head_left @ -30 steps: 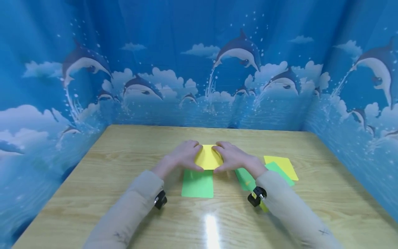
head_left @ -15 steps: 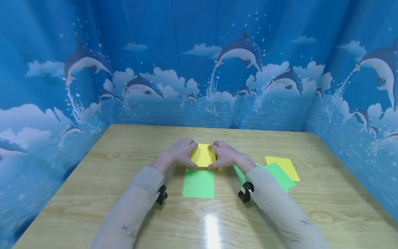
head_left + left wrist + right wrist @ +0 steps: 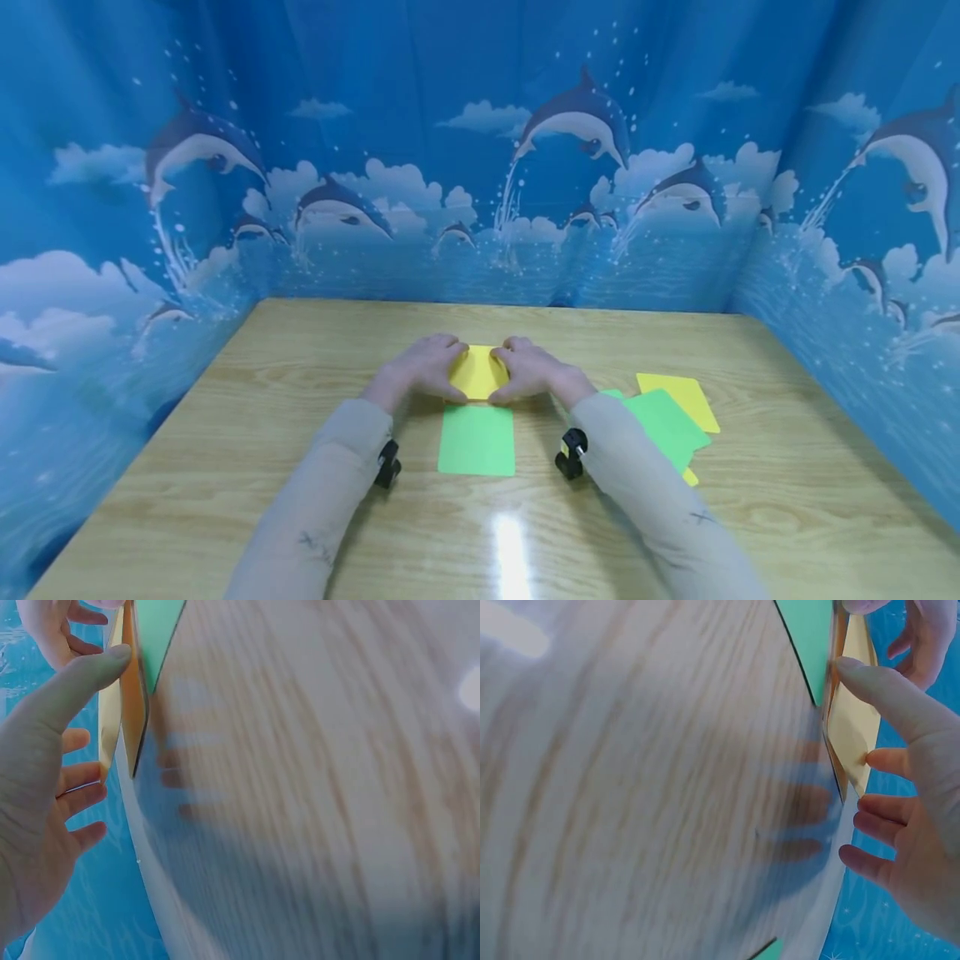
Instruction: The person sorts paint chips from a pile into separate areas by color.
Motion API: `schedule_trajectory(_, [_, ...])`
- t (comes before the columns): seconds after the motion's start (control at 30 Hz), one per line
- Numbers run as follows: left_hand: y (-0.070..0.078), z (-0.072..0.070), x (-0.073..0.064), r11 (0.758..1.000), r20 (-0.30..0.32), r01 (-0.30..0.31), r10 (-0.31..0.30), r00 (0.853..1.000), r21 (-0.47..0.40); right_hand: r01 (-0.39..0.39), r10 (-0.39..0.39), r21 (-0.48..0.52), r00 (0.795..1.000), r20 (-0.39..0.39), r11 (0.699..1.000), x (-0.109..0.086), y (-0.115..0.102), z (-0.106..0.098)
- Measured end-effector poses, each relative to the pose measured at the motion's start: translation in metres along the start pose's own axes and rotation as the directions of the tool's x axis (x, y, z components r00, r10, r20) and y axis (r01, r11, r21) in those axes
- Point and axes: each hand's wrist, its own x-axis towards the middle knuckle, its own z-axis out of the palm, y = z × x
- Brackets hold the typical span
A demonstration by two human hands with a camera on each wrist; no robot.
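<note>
Between my hands is a square yellow card (image 3: pixel 479 373), bowed upward in the middle. My left hand (image 3: pixel 424 367) grips its left side, thumb at the near edge and fingers at the far edge. The right hand (image 3: pixel 529 370) grips the right side in the same way. In the left wrist view the yellow card (image 3: pixel 110 724) shows a darker orange layer (image 3: pixel 133 712) beneath it; I cannot tell whether that is a second card or its underside. A green card (image 3: pixel 477 442) lies flat on the table just nearer to me, its far edge by my thumbs.
To the right, several green cards (image 3: pixel 666 421) and yellow cards (image 3: pixel 684 392) lie overlapping, partly hidden by my right sleeve (image 3: pixel 622 450). A wood-grain table (image 3: pixel 315 333) extends all round. Blue dolphin-print curtains (image 3: pixel 420 250) stand behind it and along both sides.
Both hands have shifted left with the yellow card, which now sits more squarely beyond the green card. The right forearm moved left too, uncovering more of the loose cards.
</note>
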Motion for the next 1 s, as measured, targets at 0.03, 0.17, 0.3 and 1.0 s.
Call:
schedule_trajectory(0.03, [0.000, 0.000, 0.000, 1.000, 0.009, 0.004, -0.004, 1.000, 0.002, -0.003, 0.003, -0.006, 1.000, 0.003, 1.000, 0.001, 0.000, 0.000])
schedule_trajectory(0.17, [0.000, 0.000, -0.001, 0.999, 0.026, 0.000, -0.001, 1.000, 0.041, -0.023, 0.024, -0.032, 0.999, 0.025, 0.999, 0.004, -0.002, 0.002])
schedule_trajectory(0.3, [0.000, 0.001, -0.002, 0.998, 0.050, 0.002, -0.005, 0.999, 0.069, -0.035, 0.038, -0.052, 0.998, 0.040, 0.998, 0.006, -0.002, 0.004])
schedule_trajectory(1.0, [0.015, 0.000, -0.001, 0.984, -0.056, -0.025, 0.036, 0.998, 0.178, -0.039, 0.019, -0.196, 0.994, -0.108, 0.980, -0.022, 0.014, 0.003])
